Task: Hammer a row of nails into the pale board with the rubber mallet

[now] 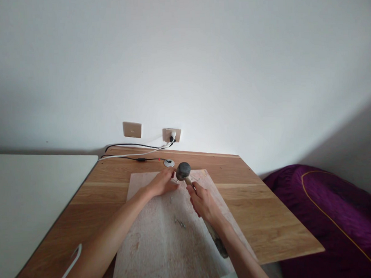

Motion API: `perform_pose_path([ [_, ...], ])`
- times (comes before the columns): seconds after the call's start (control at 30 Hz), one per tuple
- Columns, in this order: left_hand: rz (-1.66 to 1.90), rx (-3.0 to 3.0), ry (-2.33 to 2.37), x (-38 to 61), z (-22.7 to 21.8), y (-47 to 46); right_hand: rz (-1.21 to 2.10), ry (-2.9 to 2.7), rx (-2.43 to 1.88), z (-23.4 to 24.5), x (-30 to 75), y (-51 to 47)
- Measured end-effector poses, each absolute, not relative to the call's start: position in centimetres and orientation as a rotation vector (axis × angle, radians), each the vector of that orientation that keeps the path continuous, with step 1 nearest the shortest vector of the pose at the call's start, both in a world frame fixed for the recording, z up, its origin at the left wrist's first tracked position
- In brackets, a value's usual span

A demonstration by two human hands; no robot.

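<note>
My right hand (203,199) is closed around the wooden handle (217,240) of a hammer. Its dark, rounded head (183,171) is over the far part of a pale wooden board (147,247). Just left of the head, my left hand (163,181) rests low over the board, its fingers and thumb curled about a thin nail (175,181). The hammer head partly covers those fingertips. A few more nails (196,179) show beyond my right hand. Several loose nails (180,224) lie on the middle of the board.
The board lies on a wood-grain table (262,217) against a white wall. A white panel (37,203) is on the left. Black and white cables (133,154) run along the back to a wall socket (172,135), near a round cable grommet (169,163). Purple fabric (318,215) lies right of the table.
</note>
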State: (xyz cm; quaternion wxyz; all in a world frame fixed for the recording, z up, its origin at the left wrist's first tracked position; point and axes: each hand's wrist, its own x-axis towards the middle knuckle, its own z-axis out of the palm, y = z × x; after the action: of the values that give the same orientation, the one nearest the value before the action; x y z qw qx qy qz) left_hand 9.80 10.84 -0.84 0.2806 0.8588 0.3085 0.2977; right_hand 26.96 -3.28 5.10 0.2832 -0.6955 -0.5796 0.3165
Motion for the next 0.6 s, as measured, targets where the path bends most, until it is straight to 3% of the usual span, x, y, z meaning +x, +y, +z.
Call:
perform_pose_path([
  [0.43, 0.805, 2.232, 0.788, 9.6, -1.4, 11.1, 0.902, -1.535, -1.874, 4.6, 27.3, -3.5],
  [0.6, 0.725, 2.251, 0.849, 9.2, 0.5, 10.9, 0.965, -1.436, -1.82, 3.6, 28.6, -5.6],
])
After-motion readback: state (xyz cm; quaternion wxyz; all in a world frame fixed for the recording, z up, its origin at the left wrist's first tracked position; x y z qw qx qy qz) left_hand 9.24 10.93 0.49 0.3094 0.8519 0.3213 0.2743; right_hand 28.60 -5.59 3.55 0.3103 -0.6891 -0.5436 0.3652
